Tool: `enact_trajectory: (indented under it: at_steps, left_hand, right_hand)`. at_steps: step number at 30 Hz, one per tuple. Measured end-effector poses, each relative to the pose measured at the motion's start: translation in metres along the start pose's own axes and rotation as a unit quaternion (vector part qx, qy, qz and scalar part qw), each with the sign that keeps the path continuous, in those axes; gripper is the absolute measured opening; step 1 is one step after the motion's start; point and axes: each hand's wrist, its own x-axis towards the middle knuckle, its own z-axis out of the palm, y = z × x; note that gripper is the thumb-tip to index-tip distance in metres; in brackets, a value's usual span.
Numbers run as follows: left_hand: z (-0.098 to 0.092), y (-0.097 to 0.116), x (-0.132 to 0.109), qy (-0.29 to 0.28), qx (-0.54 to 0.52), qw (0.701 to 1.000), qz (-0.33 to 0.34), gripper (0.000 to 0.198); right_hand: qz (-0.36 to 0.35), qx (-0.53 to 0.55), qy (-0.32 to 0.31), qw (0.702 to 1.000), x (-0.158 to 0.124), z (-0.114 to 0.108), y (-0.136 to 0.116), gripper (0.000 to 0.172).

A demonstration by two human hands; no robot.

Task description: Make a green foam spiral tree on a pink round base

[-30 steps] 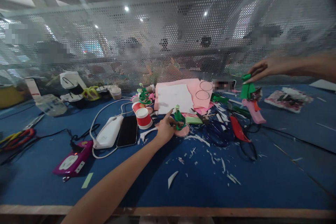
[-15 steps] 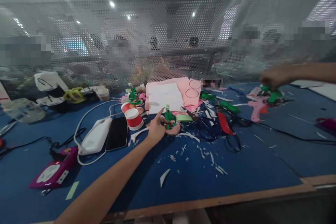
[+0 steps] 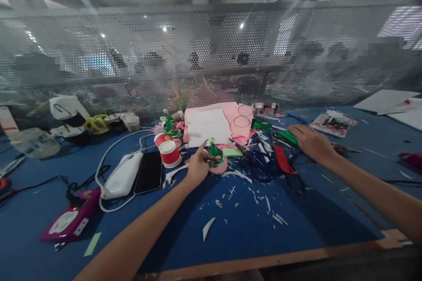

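Observation:
My left hand (image 3: 198, 167) grips the lower part of a small green paper plant (image 3: 214, 150) with a pale flower on top, its index finger pointing up along it. The plant stands upright on a round pink base (image 3: 219, 168). My right hand (image 3: 311, 142) is over the right side of the clutter, its fingers bent at the end of a green bundle (image 3: 285, 136). What lies between those fingers is hidden. A second green plant (image 3: 170, 125) stands behind two red-and-white paper cups (image 3: 170, 154).
Left of the cups lie a phone (image 3: 149, 173), a white power bank (image 3: 123, 175) and a purple power strip (image 3: 70, 217) with cables. Pink and white sheets (image 3: 208, 127), scissors (image 3: 242, 147), a red piece (image 3: 283, 160) and paper scraps cover the middle. A plastic bag (image 3: 332, 124) lies right.
My right hand has come left and nearer, from above the plastic bag to the green bundle. The green piece by the bag and the pink glue gun no longer show. My left hand keeps its hold.

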Motion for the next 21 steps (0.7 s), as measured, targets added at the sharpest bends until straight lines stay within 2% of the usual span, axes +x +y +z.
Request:
enact_trajectory:
  at_steps: [2, 4, 6, 7, 9, 12, 14, 15, 16, 17, 18, 19, 21]
  left_hand:
    - [0.002, 0.006, -0.002, -0.003, 0.004, 1.000, -0.018, 0.069]
    - [0.002, 0.009, -0.003, -0.003, 0.010, 1.000, -0.029, 0.072]
    - [0.001, 0.007, -0.002, -0.003, 0.018, 0.999, -0.032, 0.072]
    - [0.000, 0.004, -0.001, -0.006, 0.025, 0.999, -0.029, 0.072]
    - [-0.002, -0.001, 0.002, -0.015, 0.041, 0.999, -0.018, 0.070]
    - [-0.005, -0.007, 0.004, -0.019, 0.070, 0.997, 0.005, 0.068]
    - [-0.006, -0.007, 0.005, -0.016, 0.084, 0.996, 0.019, 0.068]
    - [-0.005, -0.005, 0.004, -0.017, 0.085, 0.996, 0.023, 0.068]
    - [-0.004, -0.004, 0.004, -0.019, 0.081, 0.996, 0.022, 0.069]
    - [-0.003, -0.002, 0.003, -0.019, 0.074, 0.997, 0.020, 0.069]
    - [-0.002, -0.001, 0.002, -0.018, 0.068, 0.997, 0.015, 0.069]
    - [-0.001, 0.001, 0.002, -0.017, 0.065, 0.998, 0.011, 0.069]
    - [0.001, 0.001, 0.002, -0.016, 0.068, 0.998, 0.007, 0.070]
  right_hand:
    - [0.000, 0.047, 0.065, 0.997, 0.020, -0.005, -0.011, 0.036]
    - [0.000, 0.122, 0.094, 0.988, 0.042, -0.011, -0.021, 0.038]
    - [-0.043, 0.218, 0.030, 0.975, 0.058, -0.017, -0.030, 0.042]
    - [-0.041, 0.254, -0.008, 0.966, 0.063, -0.020, -0.032, 0.046]
    - [0.047, 0.283, -0.066, 0.956, 0.062, -0.026, -0.033, 0.046]
    - [0.283, 0.218, -0.064, 0.932, 0.040, -0.030, -0.023, 0.038]
    - [0.374, 0.163, -0.048, 0.912, 0.017, -0.023, -0.012, 0.051]
    - [0.426, 0.129, -0.045, 0.894, 0.005, -0.017, -0.006, 0.067]
    - [0.498, 0.092, -0.062, 0.860, -0.007, -0.010, -0.001, 0.082]
    - [0.539, 0.077, -0.098, 0.833, -0.017, -0.001, 0.005, 0.091]
    - [0.549, 0.075, -0.137, 0.821, -0.025, 0.009, 0.010, 0.098]
    - [0.548, 0.069, -0.154, 0.819, -0.031, 0.018, 0.015, 0.102]
    - [0.537, 0.039, -0.169, 0.825, -0.037, 0.033, 0.026, 0.096]
